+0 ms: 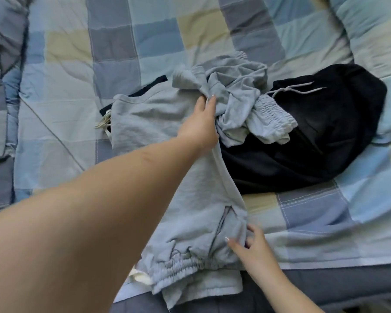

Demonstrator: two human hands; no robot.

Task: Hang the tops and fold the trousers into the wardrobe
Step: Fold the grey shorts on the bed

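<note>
Light grey trousers (158, 123) lie spread on the bed, their elastic waistband (185, 267) near the front edge. My left hand (201, 123) reaches far across and pinches a bunched fold of the grey fabric at its upper part. My right hand (251, 245) pinches the trousers' edge near the pocket, just above the waistband. A second crumpled grey garment (253, 105) with gathered cuffs lies on top of a black garment (321, 132) to the right. Another dark piece (149, 86) shows from under the trousers.
The checked blue, grey and yellow quilt (99, 53) covers the bed. A rumpled duvet (375, 37) lies at the far right. A cream drawstring (104, 123) sticks out left of the trousers. The dark bed edge (325, 288) runs along the bottom.
</note>
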